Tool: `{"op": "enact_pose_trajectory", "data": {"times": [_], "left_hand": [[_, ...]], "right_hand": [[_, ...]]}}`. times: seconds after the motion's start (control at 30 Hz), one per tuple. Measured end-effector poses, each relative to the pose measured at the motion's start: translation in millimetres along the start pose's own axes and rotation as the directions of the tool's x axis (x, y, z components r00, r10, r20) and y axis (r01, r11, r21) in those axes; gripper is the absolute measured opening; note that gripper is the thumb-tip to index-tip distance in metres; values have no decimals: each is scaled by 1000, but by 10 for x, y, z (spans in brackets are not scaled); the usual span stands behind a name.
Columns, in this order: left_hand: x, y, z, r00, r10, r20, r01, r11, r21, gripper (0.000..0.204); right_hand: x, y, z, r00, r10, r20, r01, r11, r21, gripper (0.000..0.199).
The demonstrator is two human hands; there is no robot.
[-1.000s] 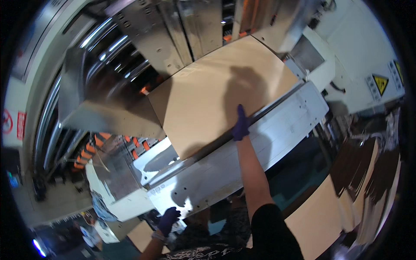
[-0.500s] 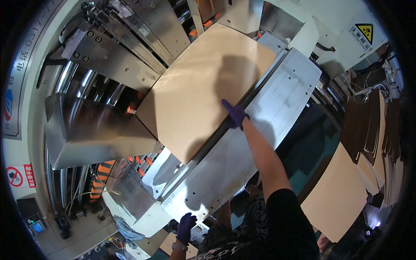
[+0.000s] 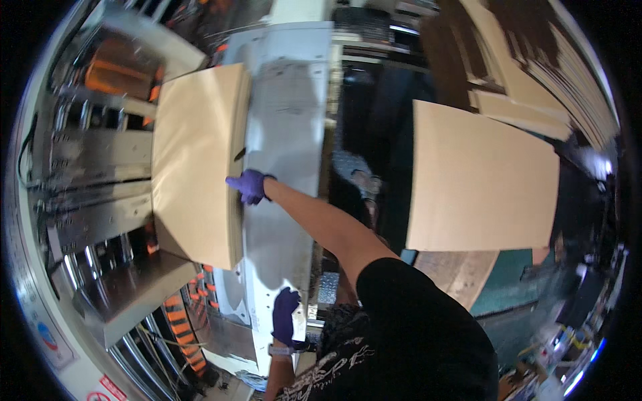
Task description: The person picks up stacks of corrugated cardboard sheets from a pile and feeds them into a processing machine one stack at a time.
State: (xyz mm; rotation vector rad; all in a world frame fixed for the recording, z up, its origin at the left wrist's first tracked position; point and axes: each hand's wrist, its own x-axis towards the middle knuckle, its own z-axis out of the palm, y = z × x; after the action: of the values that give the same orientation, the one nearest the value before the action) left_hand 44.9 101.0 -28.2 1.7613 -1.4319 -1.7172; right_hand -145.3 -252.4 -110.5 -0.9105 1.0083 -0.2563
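Observation:
A stack of tan cardboard sheets (image 3: pixel 194 167) stands on the left, its cut edges facing me. My right hand (image 3: pixel 250 186), in a purple glove, touches this near edge about midway along. One digit stretches out over the top sheet; the other fingers bear against the side, partly hidden. Beside the stack runs a pale metal table (image 3: pixel 284 147). Over its lower end hangs my left hand (image 3: pixel 285 314), also gloved in purple, with nothing in it and its fingers loosely bent, slightly apart. A watch (image 3: pixel 281 350) sits on that wrist.
Metal machine plates (image 3: pixel 103 154) and rollers border the stack's far side. A steel box-shaped guard (image 3: pixel 134 287) juts out near its lower corner. On the right lies another pile of cardboard (image 3: pixel 485 180), with more sheets (image 3: pixel 568 67) stacked beyond. An orange-black striped part (image 3: pixel 180 327) is at lower left.
The view has swung right, so the cardboard stack now appears further left and the right-hand pile shows more fully. My right hand remains at the stack's edge; my left stays low near the table's end.

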Motion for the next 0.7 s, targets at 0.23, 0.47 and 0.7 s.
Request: {"op": "enact_pose_trajectory", "data": {"times": [0.23,0.47,0.7], "left_hand": [[1433,1304,1099,888,-103,449,121,993,-12,43],[2363,1961,3185,573,-265,776,594,786,-171,51],[2321,1805,3655,659,-52,751,316,925,-213,41]], "right_hand": [[-3320,1805,231,908,-82,-411,311,789,530,36],[-5472,3636,208,573,635,-519,405,332,852,75],[-5185,3901,-218,260,702,-663,759,276,590,48]]}}
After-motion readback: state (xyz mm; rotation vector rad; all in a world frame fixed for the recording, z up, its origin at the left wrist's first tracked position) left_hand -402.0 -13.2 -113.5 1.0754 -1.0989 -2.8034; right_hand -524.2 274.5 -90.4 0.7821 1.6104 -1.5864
